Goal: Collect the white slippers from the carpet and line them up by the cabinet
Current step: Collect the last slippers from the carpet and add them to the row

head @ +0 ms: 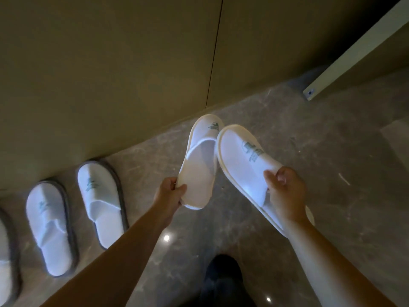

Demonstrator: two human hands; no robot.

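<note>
While both arms reach out over the grey marble floor (321,165), each hand carries one white slipper in the air near the cabinet (106,63). The left hand (169,194) pinches the heel end of the left slipper (200,165), thumb on the insole and fingers curled under the sole; its toe points up toward the cabinet base. The right hand (285,191) grips the right slipper (243,160) at the mouth of its upper, thumb on top of the fabric and fingers tucked inside or beneath. This slipper tilts with its toe toward the other one, and the two toes touch or overlap just beside each other. On the floor to the left, two slippers with grey edging stand side by side, toes toward the cabinet: a near slipper (100,200) and a middle slipper (49,227). A third slipper (5,258) is cut by the left edge. A dark shoe (222,275) shows at the bottom.
</note>
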